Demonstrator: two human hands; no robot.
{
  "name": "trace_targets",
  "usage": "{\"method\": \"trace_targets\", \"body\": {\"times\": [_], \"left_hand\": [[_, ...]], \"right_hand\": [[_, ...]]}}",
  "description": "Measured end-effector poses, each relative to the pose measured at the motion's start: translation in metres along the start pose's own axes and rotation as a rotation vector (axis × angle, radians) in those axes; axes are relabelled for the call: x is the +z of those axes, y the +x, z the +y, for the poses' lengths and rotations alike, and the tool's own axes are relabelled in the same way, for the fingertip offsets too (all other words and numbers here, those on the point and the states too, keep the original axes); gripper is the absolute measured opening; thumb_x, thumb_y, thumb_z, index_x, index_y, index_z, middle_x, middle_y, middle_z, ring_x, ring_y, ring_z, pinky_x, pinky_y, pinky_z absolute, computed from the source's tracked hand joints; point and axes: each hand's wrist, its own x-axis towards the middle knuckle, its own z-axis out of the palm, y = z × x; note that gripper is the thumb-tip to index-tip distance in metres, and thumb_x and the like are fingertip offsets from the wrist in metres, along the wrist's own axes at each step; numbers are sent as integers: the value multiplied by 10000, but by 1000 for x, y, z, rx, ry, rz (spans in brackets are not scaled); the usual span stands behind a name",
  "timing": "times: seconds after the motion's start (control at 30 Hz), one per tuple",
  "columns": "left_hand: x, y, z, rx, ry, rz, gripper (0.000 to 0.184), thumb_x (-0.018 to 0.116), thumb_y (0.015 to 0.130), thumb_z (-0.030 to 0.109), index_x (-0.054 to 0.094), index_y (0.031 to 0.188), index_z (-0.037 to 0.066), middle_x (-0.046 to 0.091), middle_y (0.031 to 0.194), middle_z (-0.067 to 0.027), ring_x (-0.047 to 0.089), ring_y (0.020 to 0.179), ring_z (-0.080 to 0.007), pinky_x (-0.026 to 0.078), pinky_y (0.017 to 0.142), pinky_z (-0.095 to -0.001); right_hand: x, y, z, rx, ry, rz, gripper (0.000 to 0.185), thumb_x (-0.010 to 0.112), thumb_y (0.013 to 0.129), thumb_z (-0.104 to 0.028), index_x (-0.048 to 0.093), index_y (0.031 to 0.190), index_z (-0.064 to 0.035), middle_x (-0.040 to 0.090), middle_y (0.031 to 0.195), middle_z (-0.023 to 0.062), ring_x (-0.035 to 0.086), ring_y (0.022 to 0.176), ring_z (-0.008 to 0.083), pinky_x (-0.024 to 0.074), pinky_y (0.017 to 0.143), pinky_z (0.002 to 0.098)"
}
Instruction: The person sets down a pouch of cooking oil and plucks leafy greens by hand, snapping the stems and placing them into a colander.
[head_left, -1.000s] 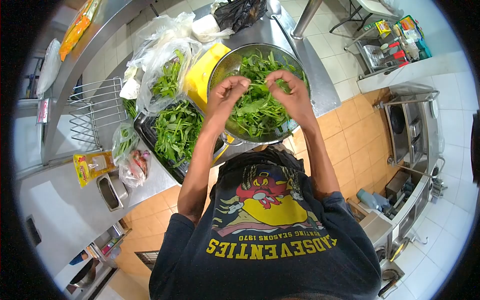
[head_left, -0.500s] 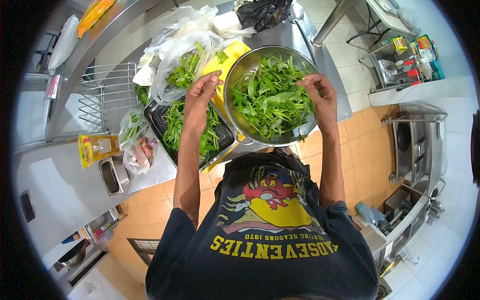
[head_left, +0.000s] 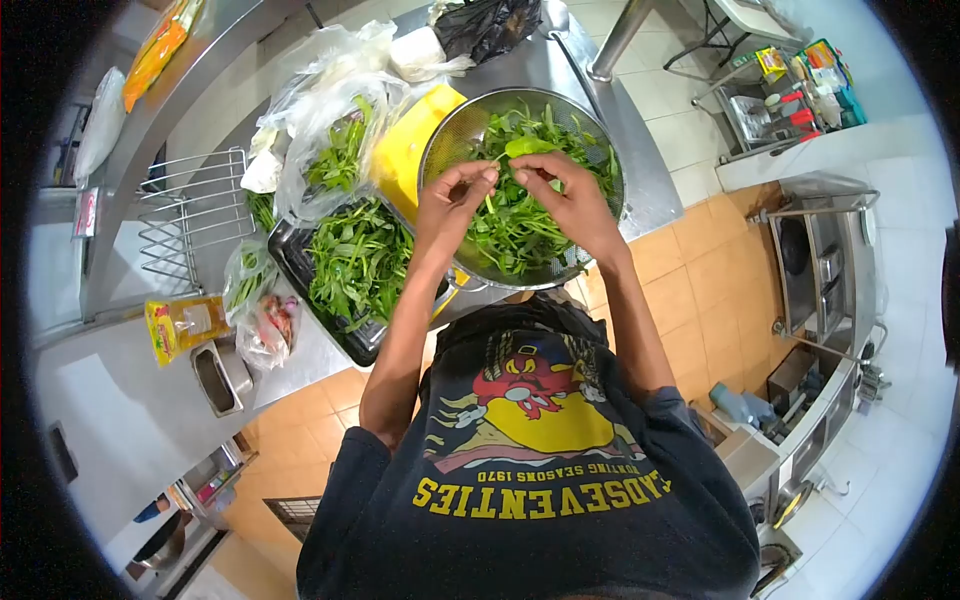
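Both of my hands are close together over a round metal mesh strainer [head_left: 441, 146] heaped with leafy greens [head_left: 515, 238]. My left hand [head_left: 458, 208] is closed in a pinch on a thin leafy green stem [head_left: 525, 147], whose bright leaf shows above the fingers. Thumb and finger of my right hand [head_left: 578, 208] also pinch at this stem, just right of the left fingertips; the exact grip point is partly hidden. Left of the strainer, more greens [head_left: 360, 262] fill a black tray [head_left: 290, 268]. A yellow board [head_left: 413, 132] lies partly under the strainer.
Clear plastic bags [head_left: 335, 65] with greens lie behind the tray. A wire rack [head_left: 195, 200], a yellow oil pouch [head_left: 187, 325] and a small bag of red items [head_left: 268, 330] are at left. A long-handled ladle [head_left: 572, 65] rests behind the strainer, near a metal post [head_left: 622, 40].
My hands have come from either side of the strainer to meet above its middle. The leaf pinched at the left hand has moved right with it. The view has shifted slightly.
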Motion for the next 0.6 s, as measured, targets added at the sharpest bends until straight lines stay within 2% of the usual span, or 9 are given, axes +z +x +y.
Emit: {"method": "trace_targets", "body": {"times": [0.1, 0.27, 0.47, 0.6], "left_hand": [[6, 2, -4, 24, -14, 4, 210, 675, 933, 170, 685, 1103, 46, 693, 987, -21, 597, 886, -81, 450, 855, -241], [13, 3, -5, 50, -139, 43, 146, 688, 921, 153, 700, 1034, 61, 696, 1013, -17, 590, 926, -80, 438, 894, -262], [13, -1, -7, -63, -195, 57, 195, 704, 911, 164, 717, 1069, 50, 704, 976, -20, 604, 885, -82, 471, 837, -247], [12, -1, -5, -29, -177, 28, 234, 697, 917, 208, 713, 1093, 54, 696, 958, -9, 582, 869, -80, 456, 830, -248]], "right_hand": [[-4, 0, 1, 9, -33, 29, 252, 670, 908, -227, 690, 1059, -26, 653, 963, 119, 611, 894, 210, 462, 788, 316], [-1, -3, 4, 69, -23, -61, 224, 728, 870, -214, 709, 986, -22, 674, 869, 76, 610, 847, 167, 457, 806, 304], [5, -1, 11, 61, -57, -23, 208, 738, 859, -192, 698, 944, -6, 676, 880, 74, 611, 869, 151, 458, 809, 297], [6, -1, 12, 90, -21, 20, 202, 735, 861, -179, 687, 937, 2, 671, 892, 70, 607, 878, 145, 455, 815, 290]]}}
